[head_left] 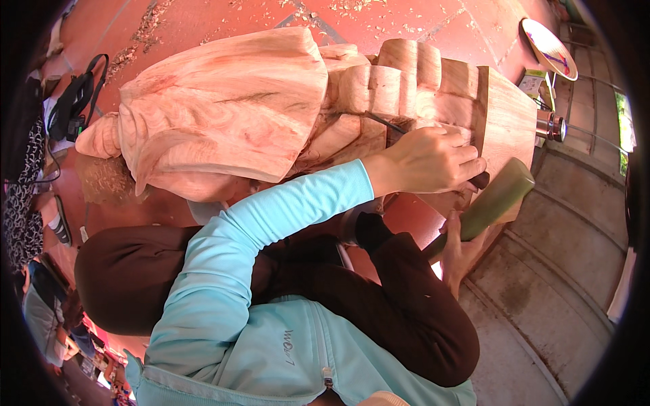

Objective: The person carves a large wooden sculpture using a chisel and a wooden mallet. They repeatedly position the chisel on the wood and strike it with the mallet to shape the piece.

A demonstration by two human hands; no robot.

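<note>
A large carved wooden figure [223, 101] lies on its side across the floor in front of me. My left hand [433, 161] is closed around a chisel [386, 122]. The chisel's dark blade slants to the blocky carved part, and its handle end sticks out past my fingers. Close to that end is the thick head of a greenish club-shaped mallet [497, 199]. Below it my right hand [462, 250] grips the mallet, with its thumb along the side. I cannot tell whether mallet and chisel touch.
Wood shavings [145, 30] are strewn over the red tile floor [379, 20]. A conical hat [550, 49] and a metal flask [552, 126] stand at the right, near a ribbed pale wall [542, 271]. On the left lies a black bag [71, 111], with other people beyond it.
</note>
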